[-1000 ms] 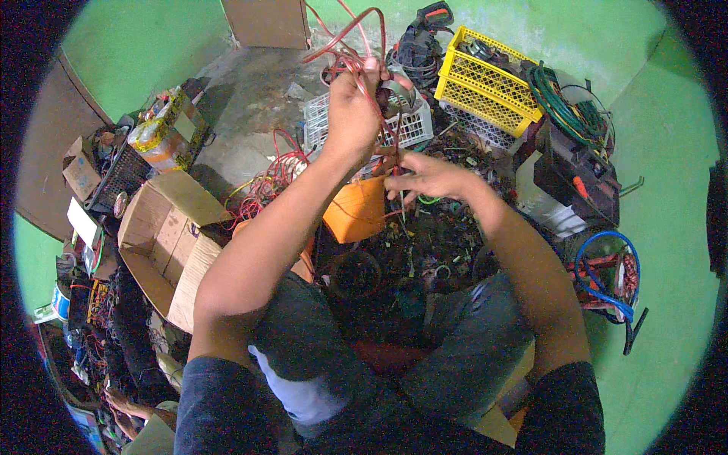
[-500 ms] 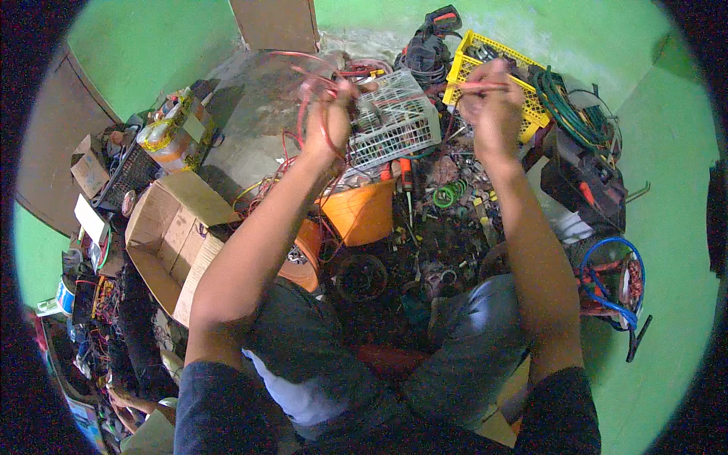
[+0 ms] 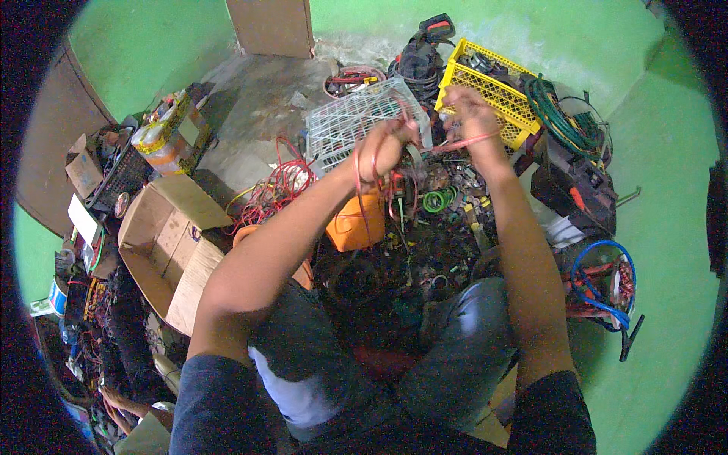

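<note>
My left hand [image 3: 379, 152] is closed on a loop of red-pink wire [image 3: 359, 199], which dangles below it toward the orange bucket [image 3: 349, 227]. My right hand [image 3: 474, 121], higher and to the right, grips a stretch of the same kind of wire, which runs across its fingers; its fingertips are blurred. Behind my left hand lies a pale plastic crate [image 3: 334, 129], and the yellow crate [image 3: 504, 98] stands just beyond my right hand. Small green coils [image 3: 438, 199] and mixed scrap lie below my hands.
An open cardboard box [image 3: 163, 243], tangled red wires [image 3: 277, 186] and piled containers line my left. Right are green hose coils [image 3: 550, 117], a black toolbox [image 3: 572, 197] and blue cable [image 3: 629, 273]. Another person's hand [image 3: 121, 402] shows at lower left. Green walls and brown doors border the space.
My hands drew apart, my right rising from beside the orange bucket to the yellow crate. Since half a second ago, my left hand has moved right and down, and my right hand slightly down.
</note>
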Demonstrator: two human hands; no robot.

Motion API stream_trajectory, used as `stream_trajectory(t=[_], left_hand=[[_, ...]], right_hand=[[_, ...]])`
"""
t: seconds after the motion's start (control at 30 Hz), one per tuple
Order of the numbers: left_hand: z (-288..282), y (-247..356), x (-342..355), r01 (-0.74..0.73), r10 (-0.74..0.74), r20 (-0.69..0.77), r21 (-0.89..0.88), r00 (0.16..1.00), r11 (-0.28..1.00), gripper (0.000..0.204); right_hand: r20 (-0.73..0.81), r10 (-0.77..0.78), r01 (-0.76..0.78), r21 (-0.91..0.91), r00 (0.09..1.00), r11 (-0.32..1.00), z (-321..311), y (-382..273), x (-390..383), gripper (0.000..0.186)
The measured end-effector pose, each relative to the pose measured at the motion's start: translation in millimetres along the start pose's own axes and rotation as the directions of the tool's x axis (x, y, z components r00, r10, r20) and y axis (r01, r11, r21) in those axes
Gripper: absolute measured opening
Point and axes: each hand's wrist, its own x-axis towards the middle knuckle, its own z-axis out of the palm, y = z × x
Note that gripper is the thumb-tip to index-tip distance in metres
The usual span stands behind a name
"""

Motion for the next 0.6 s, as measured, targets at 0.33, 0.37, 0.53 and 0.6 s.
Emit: stream_trajectory(t=[0.33,0.37,0.53,0.6], left_hand=[[-12.0,101.3,-6.0,-0.255,0.024,-0.395,-0.545,0.919,0.799,0.028],[-35.9,88.0,-7.7,-0.329,0.029,-0.499,-0.524,0.866,0.786,0.027],[-71.5,24.2,-5.7,-0.122,0.052,-0.577,-0.083,0.815,0.989,0.034],[-47.3,16.1,-9.1,0.067,-0.105,-0.383,-0.111,0.918,0.992,0.039]], right_hand=[[0.801,0.54,-0.27,-0.477,0.257,0.836,9.7,107.0,-33.8,0.032],[0.738,0.442,-0.061,-0.481,0.51,0.874,33.1,86.1,-27.2,0.026],[0.284,0.008,-0.102,0.319,0.959,0.942,49.4,-18.3,-17.0,0.039],[0.253,-0.09,-0.114,0.688,0.963,0.717,32.7,-41.9,-12.9,0.036]])
